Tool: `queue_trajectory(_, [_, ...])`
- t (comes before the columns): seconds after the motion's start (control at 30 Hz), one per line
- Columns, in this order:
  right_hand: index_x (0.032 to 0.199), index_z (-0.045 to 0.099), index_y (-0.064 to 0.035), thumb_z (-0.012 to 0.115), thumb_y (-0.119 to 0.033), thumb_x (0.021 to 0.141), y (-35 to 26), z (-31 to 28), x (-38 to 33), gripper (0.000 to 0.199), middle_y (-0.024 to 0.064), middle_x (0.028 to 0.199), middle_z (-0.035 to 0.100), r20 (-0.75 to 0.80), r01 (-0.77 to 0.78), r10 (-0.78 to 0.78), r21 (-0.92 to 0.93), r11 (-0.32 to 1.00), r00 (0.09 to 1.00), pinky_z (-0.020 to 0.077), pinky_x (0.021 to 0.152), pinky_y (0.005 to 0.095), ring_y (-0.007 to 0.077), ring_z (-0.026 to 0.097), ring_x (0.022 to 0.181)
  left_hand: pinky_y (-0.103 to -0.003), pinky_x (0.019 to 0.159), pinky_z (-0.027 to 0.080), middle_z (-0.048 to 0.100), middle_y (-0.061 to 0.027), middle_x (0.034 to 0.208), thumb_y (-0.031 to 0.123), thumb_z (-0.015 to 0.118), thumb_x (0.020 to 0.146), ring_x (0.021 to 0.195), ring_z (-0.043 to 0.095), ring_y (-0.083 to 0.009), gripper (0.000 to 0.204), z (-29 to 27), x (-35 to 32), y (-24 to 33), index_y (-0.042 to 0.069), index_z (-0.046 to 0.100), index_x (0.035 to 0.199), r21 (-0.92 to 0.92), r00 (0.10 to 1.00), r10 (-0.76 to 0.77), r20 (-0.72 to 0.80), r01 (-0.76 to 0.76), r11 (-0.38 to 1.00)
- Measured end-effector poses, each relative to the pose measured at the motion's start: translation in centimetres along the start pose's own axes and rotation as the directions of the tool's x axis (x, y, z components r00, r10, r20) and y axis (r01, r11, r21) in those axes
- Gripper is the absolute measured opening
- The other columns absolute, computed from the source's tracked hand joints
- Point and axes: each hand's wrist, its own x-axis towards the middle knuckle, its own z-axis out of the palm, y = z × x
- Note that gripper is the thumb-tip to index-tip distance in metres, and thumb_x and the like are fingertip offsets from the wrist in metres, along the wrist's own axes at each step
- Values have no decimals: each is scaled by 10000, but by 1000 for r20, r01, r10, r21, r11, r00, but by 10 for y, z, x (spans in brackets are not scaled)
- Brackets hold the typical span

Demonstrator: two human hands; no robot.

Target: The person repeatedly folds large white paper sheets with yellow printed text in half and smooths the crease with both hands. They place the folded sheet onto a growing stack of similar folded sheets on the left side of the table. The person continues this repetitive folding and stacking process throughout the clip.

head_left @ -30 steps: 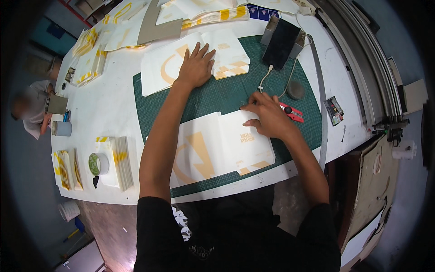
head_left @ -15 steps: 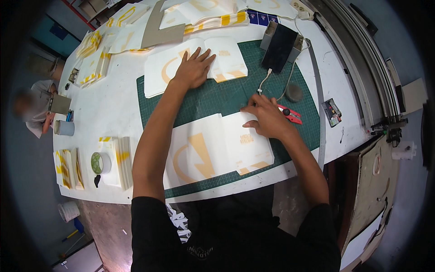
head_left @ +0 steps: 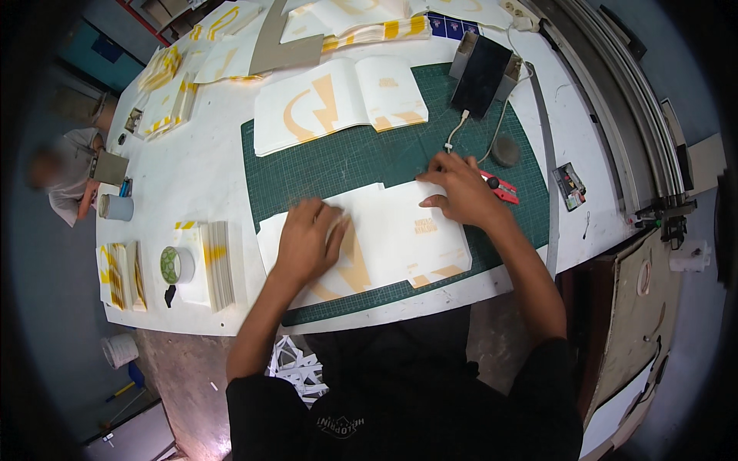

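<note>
A white die-cut sheet (head_left: 392, 246) with pale orange print lies on the green cutting mat (head_left: 338, 177), close to the near table edge. My left hand (head_left: 307, 242) is over its left half, thumb apart from the fingers and slightly blurred; whether it touches the paper I cannot tell. At the sheet's upper right edge rests my right hand (head_left: 465, 192), fingers bent, thumb and forefinger apart, with nothing visible between them. A red cutter (head_left: 501, 189) lies just beyond that hand. Farther back sits a stack of similar printed sheets (head_left: 338, 100), overlapping the mat's far edge.
A black box-shaped device (head_left: 481, 77) with a white cable (head_left: 457, 131) stands at the mat's far right, near a dark round object (head_left: 505, 150). Folded yellow-white stacks (head_left: 211, 265) and a tape roll (head_left: 177, 265) are at left. A person (head_left: 73, 173) is beyond the table.
My left hand has left the far stack and come back toward me onto the near sheet. My right hand stays at the near sheet's upper edge.
</note>
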Motion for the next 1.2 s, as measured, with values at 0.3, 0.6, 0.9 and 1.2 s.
queue_trajectory(0.3, [1203,786,-97,892,-205,799,-7,-4,-1,431,70,1169,662,-26,-12,13,15,1000,1000,370,1017,421,246,576,1172,-425,840,470,618,-124,1013,147,794,898,937,608,-301,257,23,-53,5,17,707,1101,-106,986,-128,-107,116,988])
queue_trajectory(0.6, [1197,772,-77,893,-185,788,-3,-4,-2,440,94,1163,691,-56,31,-31,3,1000,998,364,1062,424,273,597,1152,-457,906,460,621,-163,1072,147,792,898,1033,598,-352,292,32,-55,3,32,674,1138,-150,980,-176,-91,162,975])
queue_trajectory(0.9, [1104,716,-35,886,-77,732,-2,0,-9,412,113,1129,667,-189,148,-149,-20,989,971,397,1051,456,339,585,1177,-464,869,464,607,-143,1034,233,796,889,1000,600,-342,289,45,-60,-6,66,672,1090,-139,967,-114,-229,83,987])
queue_trajectory(1.2, [1131,677,-22,824,-51,828,-11,12,-4,338,161,1036,684,-189,161,-140,103,981,972,464,962,486,396,656,998,-432,845,456,581,-140,1045,235,763,936,945,574,-322,285,35,-73,-3,43,655,1116,-132,969,-142,-201,116,984])
